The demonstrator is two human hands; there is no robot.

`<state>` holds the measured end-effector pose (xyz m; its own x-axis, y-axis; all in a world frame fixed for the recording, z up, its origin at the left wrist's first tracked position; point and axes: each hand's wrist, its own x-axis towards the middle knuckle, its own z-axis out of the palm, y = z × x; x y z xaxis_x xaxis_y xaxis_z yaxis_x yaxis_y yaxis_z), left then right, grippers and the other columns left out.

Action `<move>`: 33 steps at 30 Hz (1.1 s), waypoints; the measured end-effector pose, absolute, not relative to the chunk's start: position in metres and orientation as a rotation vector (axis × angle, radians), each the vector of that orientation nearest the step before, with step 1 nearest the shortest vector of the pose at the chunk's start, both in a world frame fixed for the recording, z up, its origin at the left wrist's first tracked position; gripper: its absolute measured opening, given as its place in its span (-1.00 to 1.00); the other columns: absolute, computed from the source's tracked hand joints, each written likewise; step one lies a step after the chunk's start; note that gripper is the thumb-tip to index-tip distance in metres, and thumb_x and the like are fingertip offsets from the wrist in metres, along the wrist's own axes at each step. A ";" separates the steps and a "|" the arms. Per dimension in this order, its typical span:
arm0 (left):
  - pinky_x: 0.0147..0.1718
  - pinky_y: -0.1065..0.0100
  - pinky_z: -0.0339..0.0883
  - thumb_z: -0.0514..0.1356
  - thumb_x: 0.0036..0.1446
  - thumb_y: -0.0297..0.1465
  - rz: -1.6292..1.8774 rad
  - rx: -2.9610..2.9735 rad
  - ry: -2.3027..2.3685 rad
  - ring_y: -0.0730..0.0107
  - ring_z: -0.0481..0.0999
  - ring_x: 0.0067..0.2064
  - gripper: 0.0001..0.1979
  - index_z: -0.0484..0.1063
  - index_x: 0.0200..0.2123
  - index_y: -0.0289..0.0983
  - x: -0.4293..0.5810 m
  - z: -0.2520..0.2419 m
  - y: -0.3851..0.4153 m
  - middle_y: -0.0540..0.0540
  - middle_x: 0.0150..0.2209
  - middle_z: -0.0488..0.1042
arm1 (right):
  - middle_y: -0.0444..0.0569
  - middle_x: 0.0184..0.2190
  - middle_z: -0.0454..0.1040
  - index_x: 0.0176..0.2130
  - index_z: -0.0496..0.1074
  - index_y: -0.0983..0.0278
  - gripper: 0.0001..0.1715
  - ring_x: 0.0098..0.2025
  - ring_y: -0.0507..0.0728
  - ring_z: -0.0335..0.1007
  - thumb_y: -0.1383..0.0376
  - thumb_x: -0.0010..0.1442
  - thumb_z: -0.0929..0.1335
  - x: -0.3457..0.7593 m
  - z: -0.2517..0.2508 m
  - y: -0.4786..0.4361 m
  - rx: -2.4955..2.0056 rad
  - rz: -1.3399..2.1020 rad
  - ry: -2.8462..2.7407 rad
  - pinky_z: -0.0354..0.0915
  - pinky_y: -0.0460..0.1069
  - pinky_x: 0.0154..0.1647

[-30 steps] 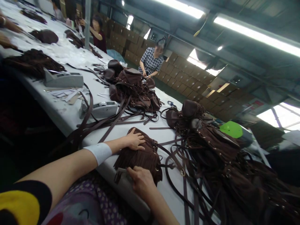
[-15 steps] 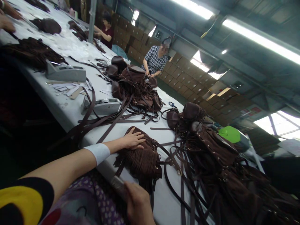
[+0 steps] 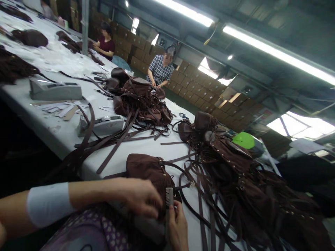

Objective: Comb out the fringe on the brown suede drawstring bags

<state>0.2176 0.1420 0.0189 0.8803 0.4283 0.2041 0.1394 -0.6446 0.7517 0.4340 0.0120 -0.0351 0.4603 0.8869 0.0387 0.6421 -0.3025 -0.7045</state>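
A dark brown fringed suede bag (image 3: 143, 167) lies at the table's near edge, its strap running right. My left hand (image 3: 142, 198) is over the bag's lower part, fingers bent and blurred; whether they hold any fringe cannot be made out. To its right, my right hand (image 3: 178, 223) grips a slim grey brush-like tool (image 3: 169, 197) between thumb and fingers, held upright against the bag's right side. My left forearm and hand hide much of the fringe.
More brown bags (image 3: 230, 160) with tangled straps are heaped on the right, and another pile (image 3: 138, 94) lies ahead. Two grey tape dispensers (image 3: 56, 91) and paper strips (image 3: 62, 108) are at the left. A person in a checked shirt (image 3: 160, 69) works across the table.
My left hand has come off the bag's top and moved down toward the fringe. The tool in my right hand has risen from the table edge to the bag's side. The view has shifted.
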 end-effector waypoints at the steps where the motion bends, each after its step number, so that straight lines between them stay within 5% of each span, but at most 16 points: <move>1: -0.03 0.04 0.35 0.28 0.07 -0.16 0.527 2.180 0.447 0.07 0.45 0.01 -0.64 0.48 -0.10 -0.20 0.225 0.033 0.155 -0.13 0.01 0.47 | 0.03 -0.29 0.51 -0.17 0.32 0.24 -0.62 -0.26 0.21 0.46 0.06 0.24 0.14 0.433 -0.035 0.012 -2.046 0.471 -1.259 0.31 0.01 -0.26; 4: -0.09 0.04 0.40 0.16 0.23 -0.27 0.599 2.032 0.498 0.17 0.46 -0.04 -0.64 0.34 0.05 -0.29 0.251 0.062 0.189 -0.18 0.03 0.40 | 0.04 -0.27 0.50 -0.15 0.31 0.25 -0.63 -0.24 0.21 0.45 0.09 0.25 0.13 0.432 -0.038 0.010 -2.033 0.439 -1.233 0.28 0.02 -0.23; 13: -0.10 0.20 0.38 0.02 0.31 -0.22 0.514 1.511 0.664 0.28 0.47 -0.15 -0.50 0.28 0.04 -0.61 0.266 0.051 0.184 -0.11 -0.04 0.35 | 0.02 -0.28 0.49 -0.14 0.32 0.26 -0.67 -0.24 0.20 0.42 0.15 0.28 0.13 0.438 -0.051 -0.007 -1.992 0.403 -1.125 0.25 0.01 -0.22; 19: -0.18 0.12 0.45 0.18 0.22 -0.26 0.211 1.188 0.721 0.20 0.50 -0.12 -0.69 0.39 -0.04 -0.30 0.252 0.038 0.165 -0.12 -0.06 0.46 | 0.05 -0.24 0.52 -0.15 0.35 0.27 -0.68 -0.20 0.19 0.46 0.16 0.27 0.15 0.440 -0.038 -0.005 -1.887 0.333 -1.074 0.28 0.00 -0.20; 25: -0.04 0.09 0.42 0.28 0.00 -0.22 -0.142 0.568 0.762 -0.09 0.57 -0.12 -0.59 0.49 -0.20 -0.45 0.239 0.019 0.105 -0.35 -0.26 0.60 | -0.01 -0.48 0.53 -0.12 0.35 0.30 -0.62 -0.46 0.17 0.48 0.12 0.27 0.15 0.461 -0.015 -0.034 -1.998 0.167 -0.896 0.28 -0.03 -0.43; 30: -0.06 0.09 0.44 0.30 -0.01 -0.23 0.028 0.214 0.934 -0.08 0.57 -0.08 -0.56 0.47 -0.09 -0.36 0.234 0.026 0.035 -0.25 -0.21 0.62 | -0.12 -0.61 0.48 0.03 0.30 0.36 -0.52 -0.63 0.10 0.43 0.09 0.30 0.16 0.473 0.018 -0.137 -2.173 -0.002 -0.558 0.30 -0.07 -0.55; 33: -0.12 0.07 0.48 0.29 0.00 -0.20 -0.028 0.267 0.994 -0.08 0.57 -0.08 -0.52 0.44 -0.04 -0.31 0.239 0.028 -0.001 -0.20 -0.18 0.62 | -0.07 -0.54 0.52 0.13 0.29 0.35 -0.49 -0.57 0.11 0.48 0.13 0.33 0.16 0.438 0.035 -0.195 -2.265 -0.123 -0.727 0.33 -0.08 -0.51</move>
